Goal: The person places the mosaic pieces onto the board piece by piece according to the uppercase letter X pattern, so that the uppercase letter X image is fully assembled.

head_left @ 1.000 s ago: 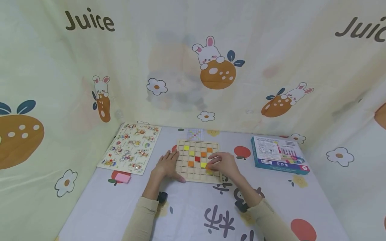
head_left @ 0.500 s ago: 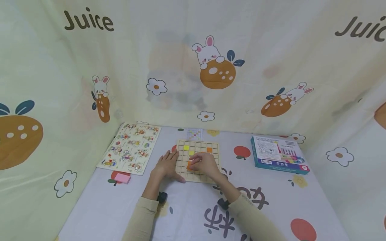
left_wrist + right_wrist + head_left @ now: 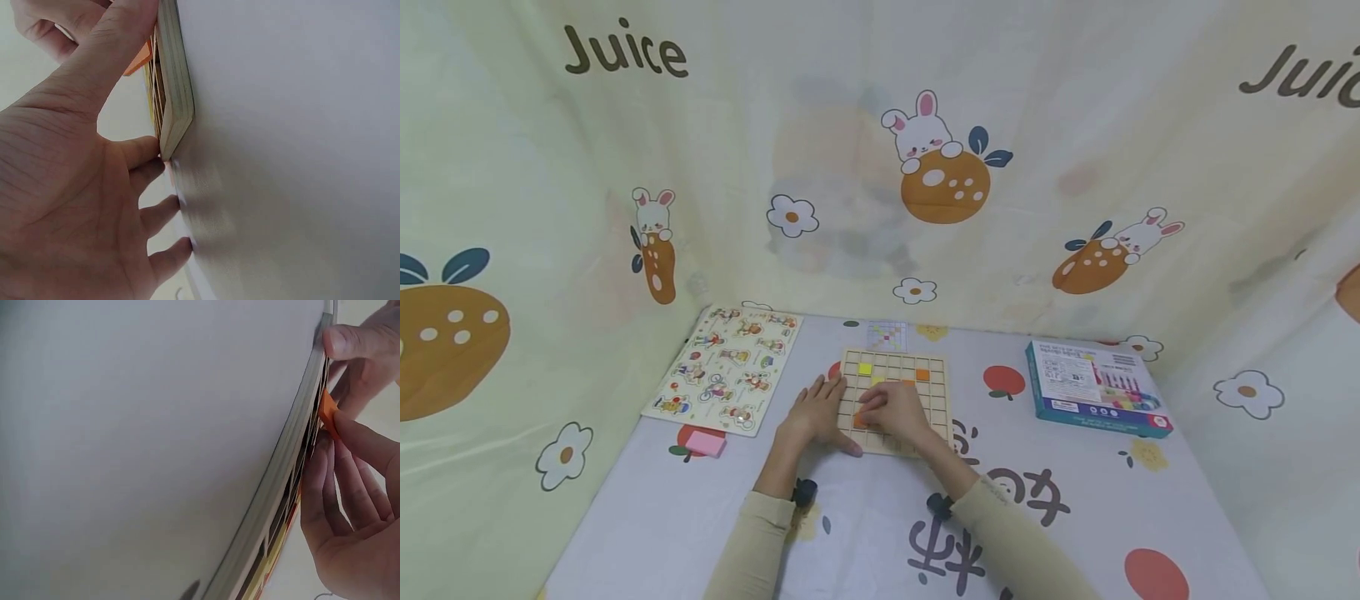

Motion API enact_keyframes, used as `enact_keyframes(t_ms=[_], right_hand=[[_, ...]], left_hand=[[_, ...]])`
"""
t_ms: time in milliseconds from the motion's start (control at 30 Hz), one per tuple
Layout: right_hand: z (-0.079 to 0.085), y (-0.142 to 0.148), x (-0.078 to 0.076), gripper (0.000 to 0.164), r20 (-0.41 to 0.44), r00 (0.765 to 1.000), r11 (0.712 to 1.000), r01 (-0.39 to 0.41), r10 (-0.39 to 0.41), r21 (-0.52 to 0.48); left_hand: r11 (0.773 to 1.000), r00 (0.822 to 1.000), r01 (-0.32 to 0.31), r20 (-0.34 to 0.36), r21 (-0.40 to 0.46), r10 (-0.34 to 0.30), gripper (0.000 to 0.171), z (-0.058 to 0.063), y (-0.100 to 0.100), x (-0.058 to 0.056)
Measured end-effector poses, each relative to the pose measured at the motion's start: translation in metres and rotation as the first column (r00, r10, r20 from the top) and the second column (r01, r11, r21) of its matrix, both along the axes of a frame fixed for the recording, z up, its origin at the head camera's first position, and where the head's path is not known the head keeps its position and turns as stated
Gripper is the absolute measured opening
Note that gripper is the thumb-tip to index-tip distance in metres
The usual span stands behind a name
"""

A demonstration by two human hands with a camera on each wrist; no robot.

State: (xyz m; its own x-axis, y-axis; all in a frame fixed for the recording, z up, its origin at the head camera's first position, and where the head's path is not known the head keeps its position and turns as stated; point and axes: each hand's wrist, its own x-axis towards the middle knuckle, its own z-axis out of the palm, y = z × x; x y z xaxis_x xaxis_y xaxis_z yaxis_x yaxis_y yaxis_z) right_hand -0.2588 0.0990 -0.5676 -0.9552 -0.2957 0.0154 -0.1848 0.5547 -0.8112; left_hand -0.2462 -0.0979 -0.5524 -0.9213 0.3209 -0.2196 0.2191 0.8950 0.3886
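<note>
A wooden grid board point(image 3: 938, 408) lies flat in the middle of the table in the head view. My left hand point(image 3: 811, 421) rests against its left side with fingers spread, the thumb at the front edge. Over the board's left front part, my right hand point(image 3: 898, 414) pinches an orange square tile point(image 3: 329, 414) between thumb and fingers; in the right wrist view the tile is tilted at the grid. A yellow tile point(image 3: 866, 369) and another orange tile point(image 3: 922, 375) sit in far cells. My right hand hides several cells.
Behind the board lies a small patterned grid card point(image 3: 887, 337). To the left are a board with cartoon figures point(image 3: 730, 358) and a pink block point(image 3: 705, 443). A teal-sided box point(image 3: 1097, 387) lies at the right, and a printed curtain point(image 3: 842, 167) rises behind the table.
My right hand has moved left across the board, from its right front part to the left front cells, carrying the orange tile. The left hand stays in place.
</note>
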Motion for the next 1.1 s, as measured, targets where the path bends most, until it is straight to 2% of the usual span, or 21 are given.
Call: enact_keyframes(t_ms=[167,400,600,733,833,933,1100], right_hand=[[0.002,-0.004,0.002,0.016,0.002,1.0,0.999,0.009,-0.01,0.04],[0.0,-0.004,0.005,0.017,-0.022,0.999,0.998,0.034,-0.032,0.057],[-0.001,-0.006,0.008,0.019,-0.053,0.998,0.998,0.02,-0.016,0.066],[0.004,0.001,0.009,0.018,-0.079,0.997,0.997,0.006,0.0,0.079],[0.008,0.016,0.008,0.014,-0.098,0.995,0.995,0.045,-0.036,0.091],[0.011,0.034,0.006,0.01,-0.118,0.987,0.986,0.121,-0.108,0.112],[0.02,0.065,0.003,0.014,-0.181,0.967,0.969,0.207,-0.181,0.137]], left_hand=[[1.0,1.0,0.012,-0.002,-0.013,-0.012,0.137,-0.002,0.002,-0.003],[1.0,1.0,0.025,0.009,-0.009,-0.025,0.138,-0.012,0.004,-0.008],[1.0,1.0,0.02,0.01,0.015,-0.02,0.141,-0.01,-0.005,-0.006],[1.0,1.0,-0.012,0.013,0.006,0.012,0.139,-0.006,-0.009,-0.003],[1.0,1.0,-0.024,0.014,-0.005,0.024,0.138,-0.002,-0.01,-0.002],[1.0,1.0,-0.017,0.01,0.002,0.017,0.138,-0.001,-0.007,-0.004],[1.0,0.999,-0.014,0.031,0.009,0.014,0.136,0.001,-0.003,-0.01]])
